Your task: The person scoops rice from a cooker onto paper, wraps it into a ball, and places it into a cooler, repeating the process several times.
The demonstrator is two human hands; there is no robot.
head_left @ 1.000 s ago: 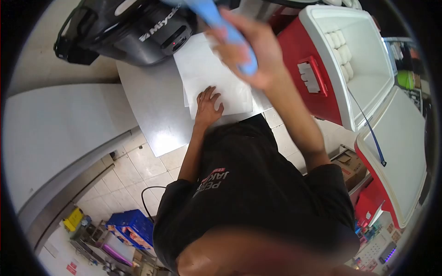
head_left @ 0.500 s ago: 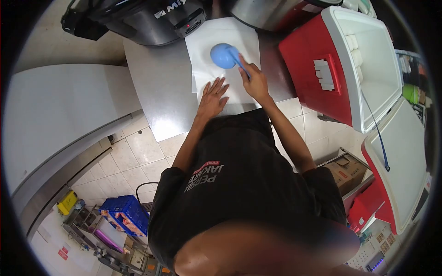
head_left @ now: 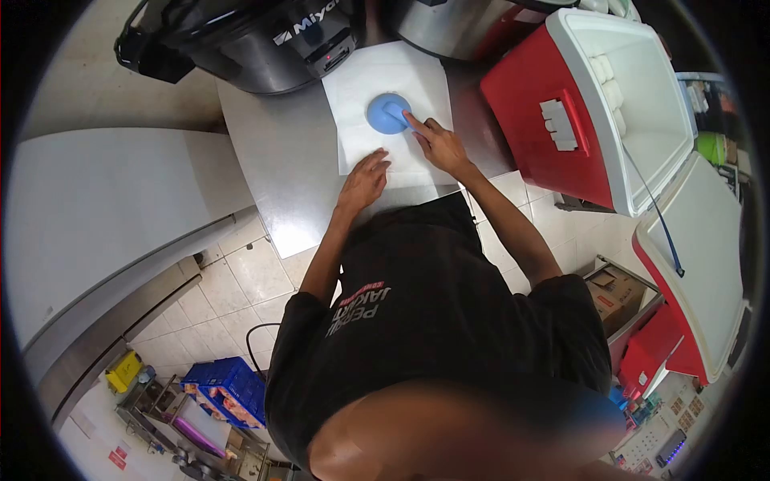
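A blue plastic scoop (head_left: 385,115) with a round cup and a handle rests on white sheets of wrapping paper (head_left: 425,76). My right hand (head_left: 441,147) is closed around its handle, the index finger stretched along it toward the cup. Whether anything lies under the cup is hidden. My left hand (head_left: 365,183) holds nothing; its fingers are a little apart and bent at the near left part of the paper, left of the scoop.
The paper lies on a steel table (head_left: 281,152). A black rice cooker (head_left: 297,60) stands at the back left, and a large steel pot (head_left: 449,28) at the back right. To the right, an open red cooler box (head_left: 521,112) holds white wrapped bundles (head_left: 608,88).
The scoop has turned so its cup sits flatter on the paper, with my right index finger further up the handle. My left hand has drawn back slightly and its fingers have bent.
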